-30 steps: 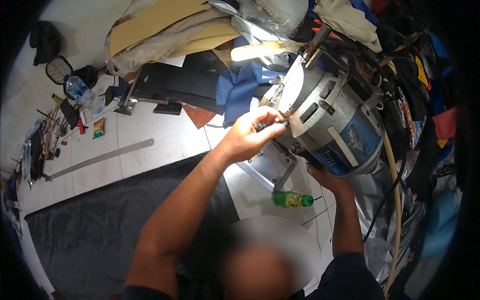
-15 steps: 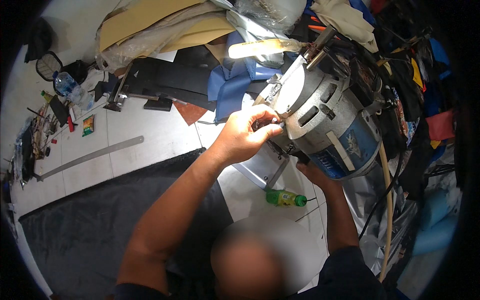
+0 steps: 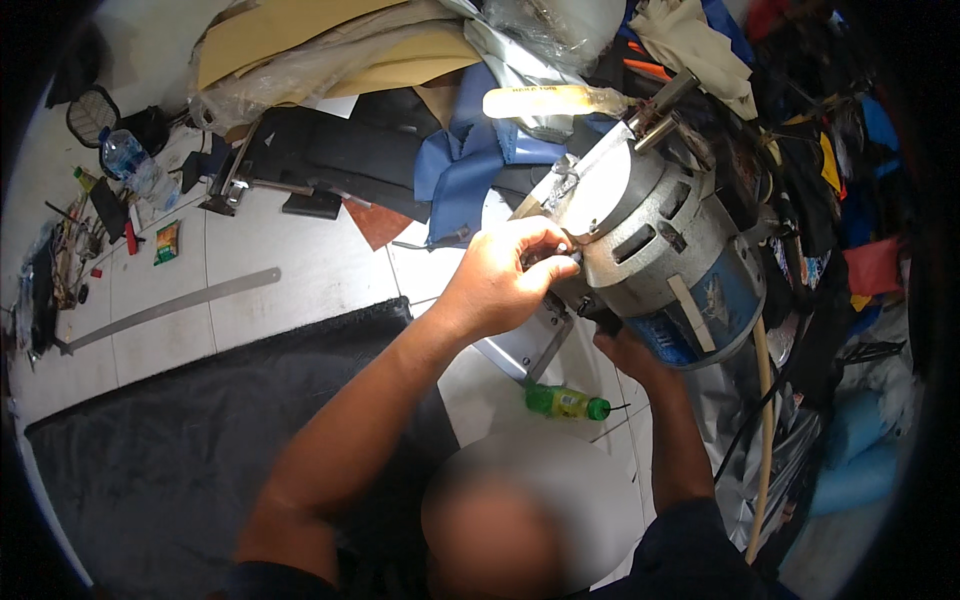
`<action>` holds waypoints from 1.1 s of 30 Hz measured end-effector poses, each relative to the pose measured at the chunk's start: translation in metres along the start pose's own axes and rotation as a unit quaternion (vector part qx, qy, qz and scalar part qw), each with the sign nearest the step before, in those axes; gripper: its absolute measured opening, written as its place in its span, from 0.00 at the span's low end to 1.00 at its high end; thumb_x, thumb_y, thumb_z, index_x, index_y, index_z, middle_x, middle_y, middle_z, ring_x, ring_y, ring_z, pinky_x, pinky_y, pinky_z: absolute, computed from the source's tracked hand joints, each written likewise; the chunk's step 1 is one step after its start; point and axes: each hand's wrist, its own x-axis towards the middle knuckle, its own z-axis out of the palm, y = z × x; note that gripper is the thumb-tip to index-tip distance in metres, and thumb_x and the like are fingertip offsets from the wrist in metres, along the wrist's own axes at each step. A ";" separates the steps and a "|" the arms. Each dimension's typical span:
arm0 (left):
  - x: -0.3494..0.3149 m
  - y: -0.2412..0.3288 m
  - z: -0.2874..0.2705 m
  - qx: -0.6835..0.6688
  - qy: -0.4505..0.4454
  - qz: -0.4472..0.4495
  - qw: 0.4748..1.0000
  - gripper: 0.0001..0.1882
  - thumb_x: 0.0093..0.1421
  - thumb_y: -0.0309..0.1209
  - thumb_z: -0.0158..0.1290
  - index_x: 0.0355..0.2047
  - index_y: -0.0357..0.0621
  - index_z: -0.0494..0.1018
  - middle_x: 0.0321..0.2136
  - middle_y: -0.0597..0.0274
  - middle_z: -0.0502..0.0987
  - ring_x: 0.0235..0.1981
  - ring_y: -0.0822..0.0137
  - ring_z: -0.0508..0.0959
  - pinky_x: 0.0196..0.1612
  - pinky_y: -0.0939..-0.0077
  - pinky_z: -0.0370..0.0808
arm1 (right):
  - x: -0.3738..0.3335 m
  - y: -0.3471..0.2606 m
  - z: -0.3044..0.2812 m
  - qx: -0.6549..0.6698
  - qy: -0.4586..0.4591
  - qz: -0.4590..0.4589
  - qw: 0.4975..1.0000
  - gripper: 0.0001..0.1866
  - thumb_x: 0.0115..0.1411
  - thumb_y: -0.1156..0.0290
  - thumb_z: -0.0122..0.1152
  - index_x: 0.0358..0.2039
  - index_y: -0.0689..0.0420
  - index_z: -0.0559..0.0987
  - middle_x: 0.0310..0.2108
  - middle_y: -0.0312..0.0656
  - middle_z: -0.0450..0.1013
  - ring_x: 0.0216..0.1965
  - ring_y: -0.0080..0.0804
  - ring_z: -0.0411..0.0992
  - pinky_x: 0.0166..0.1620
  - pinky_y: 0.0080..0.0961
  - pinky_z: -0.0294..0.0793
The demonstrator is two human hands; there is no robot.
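Note:
A large grey metal motor (image 3: 640,230) with a blue label and slotted openings stands tilted in front of me. At its near-left rim, my left hand (image 3: 510,275) is closed, thumb and forefinger pinching a small dark piece too small to name. My right hand (image 3: 628,352) reaches beneath the motor's lower side, its fingers mostly hidden by the housing. Below the motor is a silver metal plate (image 3: 522,348). A long yellow handle (image 3: 550,101), shaped like a screwdriver's, lies by the rods at the motor's top.
A green bottle (image 3: 565,402) lies on the tiles near my right forearm. Black material (image 3: 200,450) spreads at the left, with a steel ruler (image 3: 180,308) beyond it. Blue fabric (image 3: 465,160) and brown sheets (image 3: 300,45) lie behind. A hose (image 3: 762,440) runs down the right.
The view has shifted slightly, so the motor and my left hand appear a little further right and lower. The left hand keeps its pinch at the motor's rim; the right hand stays underneath.

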 end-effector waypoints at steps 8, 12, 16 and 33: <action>-0.001 0.001 0.000 -0.020 0.009 -0.008 1.000 0.10 0.57 0.31 0.59 0.38 0.39 0.76 0.34 0.61 0.78 0.38 0.71 0.75 0.45 0.75 0.71 | 0.002 -0.005 -0.003 -0.088 0.035 -0.044 0.995 0.12 0.50 0.60 0.63 0.29 0.54 0.79 0.27 0.40 0.74 0.32 0.39 0.72 0.39 0.38 0.72; -0.001 -0.002 -0.008 -0.014 -0.039 -0.029 0.999 0.13 0.57 0.32 0.61 0.40 0.40 0.76 0.37 0.61 0.77 0.42 0.71 0.75 0.47 0.75 0.72 | 0.001 0.002 0.004 -0.124 0.016 -0.067 0.990 0.09 0.49 0.60 0.63 0.24 0.50 0.76 0.23 0.35 0.72 0.30 0.35 0.71 0.35 0.38 0.70; -0.005 -0.009 -0.010 -0.060 -0.027 -0.048 0.997 0.14 0.57 0.32 0.61 0.41 0.40 0.75 0.40 0.63 0.76 0.43 0.72 0.75 0.47 0.76 0.74 | 0.007 -0.016 -0.009 -0.130 0.078 -0.094 0.984 0.09 0.49 0.59 0.63 0.23 0.48 0.75 0.23 0.33 0.71 0.30 0.32 0.71 0.34 0.36 0.70; -0.008 -0.015 -0.010 0.053 0.007 0.039 0.998 0.16 0.55 0.32 0.63 0.42 0.41 0.76 0.41 0.64 0.76 0.40 0.75 0.75 0.41 0.80 0.73 | -0.007 0.011 0.023 -0.140 0.057 -0.090 0.984 0.10 0.55 0.58 0.61 0.28 0.50 0.76 0.29 0.33 0.71 0.35 0.28 0.71 0.38 0.34 0.71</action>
